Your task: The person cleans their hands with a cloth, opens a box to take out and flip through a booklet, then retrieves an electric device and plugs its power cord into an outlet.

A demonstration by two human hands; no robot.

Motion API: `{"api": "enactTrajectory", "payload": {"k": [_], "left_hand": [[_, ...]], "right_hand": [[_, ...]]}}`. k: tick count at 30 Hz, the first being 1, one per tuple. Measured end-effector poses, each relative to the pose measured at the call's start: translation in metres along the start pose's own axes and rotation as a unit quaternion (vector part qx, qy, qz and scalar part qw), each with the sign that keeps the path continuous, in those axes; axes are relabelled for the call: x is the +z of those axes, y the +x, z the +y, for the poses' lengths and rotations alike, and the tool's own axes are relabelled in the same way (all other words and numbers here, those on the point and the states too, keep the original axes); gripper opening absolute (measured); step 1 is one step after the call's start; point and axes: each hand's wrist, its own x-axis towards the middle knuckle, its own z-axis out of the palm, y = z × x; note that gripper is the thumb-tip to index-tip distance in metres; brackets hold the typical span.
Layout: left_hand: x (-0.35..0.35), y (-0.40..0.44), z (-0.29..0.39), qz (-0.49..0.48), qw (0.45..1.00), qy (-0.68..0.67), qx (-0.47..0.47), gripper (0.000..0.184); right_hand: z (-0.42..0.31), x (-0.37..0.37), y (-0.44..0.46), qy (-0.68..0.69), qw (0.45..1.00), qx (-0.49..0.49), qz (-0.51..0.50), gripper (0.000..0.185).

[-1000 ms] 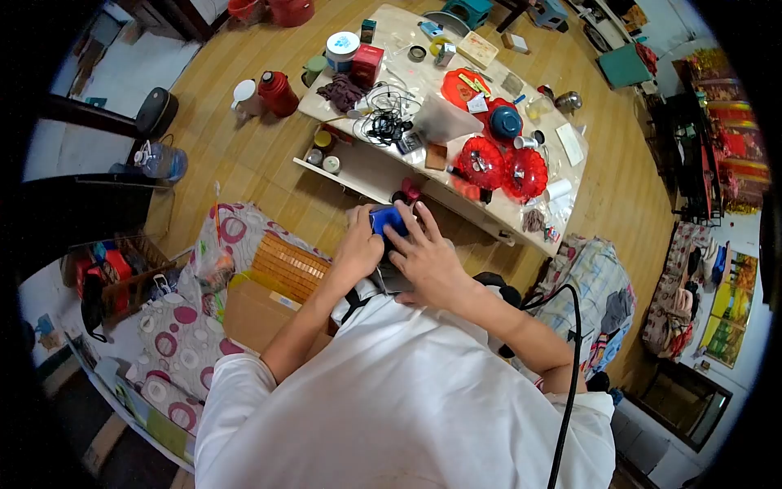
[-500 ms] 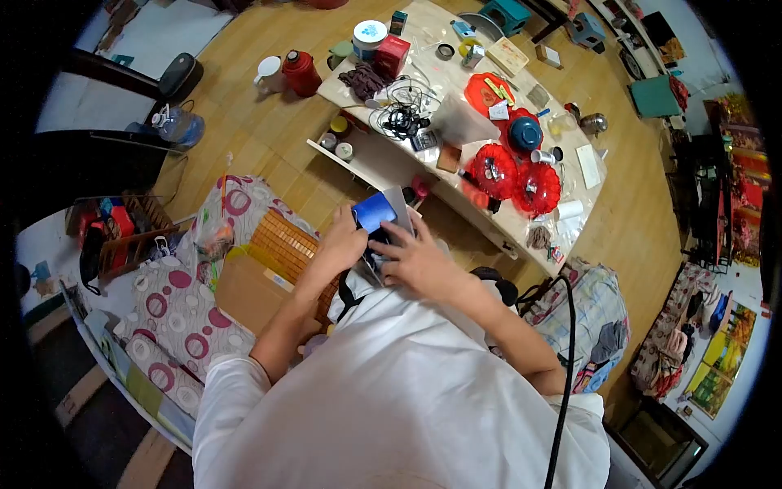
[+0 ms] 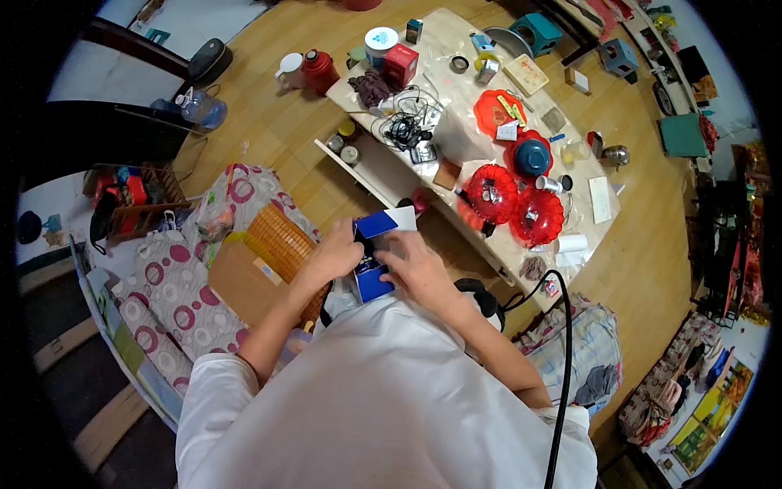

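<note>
A small cardboard box [image 3: 377, 285] with blue and white flaps is held in front of my white shirt, its flaps spread and its inside dark. My left hand [image 3: 336, 251] grips the box along its left side, fingers bent round the edge. My right hand [image 3: 415, 269] is on the box's right side, with bent fingers over the opening and the fingertips slightly blurred. What lies inside the box is too dark to make out.
Ahead stands a cluttered table [image 3: 456, 33] with an open drawer [image 3: 383, 171], tangled cables [image 3: 405, 130] and red dishes [image 3: 539, 217]. At left, a brown cardboard piece [image 3: 244, 281] and a woven mat [image 3: 281, 236] lie on patterned fabric. A black cable [image 3: 568, 350] hangs at right.
The box's blue flaps now stand apart, showing its dark inside. My right hand has drawn its spread fingers in, bending them at the opening. The view has shifted slightly.
</note>
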Motion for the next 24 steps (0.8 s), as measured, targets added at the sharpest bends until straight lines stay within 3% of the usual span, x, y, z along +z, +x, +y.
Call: {"api": "enactTrajectory", "payload": {"k": [1, 3, 4, 7, 9, 11, 12, 15, 16, 17, 19, 20, 23, 24], "left_hand": [[0.002, -0.005, 0.005, -0.002, 1.000, 0.003, -0.008, 0.057], [-0.002, -0.025, 0.033, 0.078, 0.996, -0.020, 0.024, 0.060], [-0.003, -0.024, 0.037, 0.048, 0.999, -0.010, 0.003, 0.064], [0.008, -0.017, 0.033, 0.093, 0.992, -0.005, 0.080, 0.064], [0.010, -0.012, 0.030, 0.099, 0.992, 0.013, 0.072, 0.060], [0.009, -0.010, 0.036, 0.105, 0.992, 0.028, 0.062, 0.056], [0.005, -0.013, 0.045, 0.096, 0.992, 0.048, 0.068, 0.055], [0.001, -0.015, 0.053, 0.073, 0.990, 0.079, 0.086, 0.053], [-0.001, -0.015, 0.054, 0.060, 0.989, 0.087, 0.100, 0.053], [-0.002, -0.015, 0.055, 0.059, 0.990, 0.089, 0.097, 0.053], [-0.008, -0.011, 0.056, -0.002, 0.996, -0.023, 0.087, 0.060], [-0.008, -0.004, 0.050, -0.008, 0.987, -0.026, 0.160, 0.063], [0.003, -0.001, 0.045, 0.038, 0.990, -0.042, 0.131, 0.067], [0.004, -0.002, 0.049, 0.039, 0.990, -0.041, 0.131, 0.067]], "right_hand": [[0.001, -0.002, -0.002, 0.009, 1.000, 0.000, -0.001, 0.051], [0.000, -0.009, -0.001, -0.038, 0.997, 0.048, 0.037, 0.072], [0.008, -0.010, -0.003, -0.034, 0.998, 0.036, 0.038, 0.089], [0.014, -0.015, -0.004, -0.036, 0.994, 0.047, 0.091, 0.090], [0.019, -0.015, -0.005, -0.077, 0.987, 0.048, 0.130, 0.089], [0.024, -0.016, -0.008, 0.072, 0.974, 0.144, 0.160, 0.084], [0.021, -0.020, -0.006, 0.091, 0.969, 0.172, 0.154, 0.067], [0.032, -0.013, -0.008, 0.147, 0.969, 0.176, 0.088, 0.052], [0.033, -0.011, -0.009, 0.140, 0.971, 0.161, 0.105, 0.040], [0.030, -0.016, -0.006, 0.143, 0.971, 0.161, 0.105, 0.040], [0.024, -0.025, -0.002, 0.055, 0.986, 0.152, 0.047, 0.032], [0.029, -0.020, -0.001, 0.003, 0.993, 0.108, 0.051, 0.023], [0.035, -0.011, 0.004, -0.006, 0.994, 0.052, 0.091, 0.022], [0.032, -0.016, 0.002, 0.063, 0.991, 0.094, 0.070, 0.027]]}}
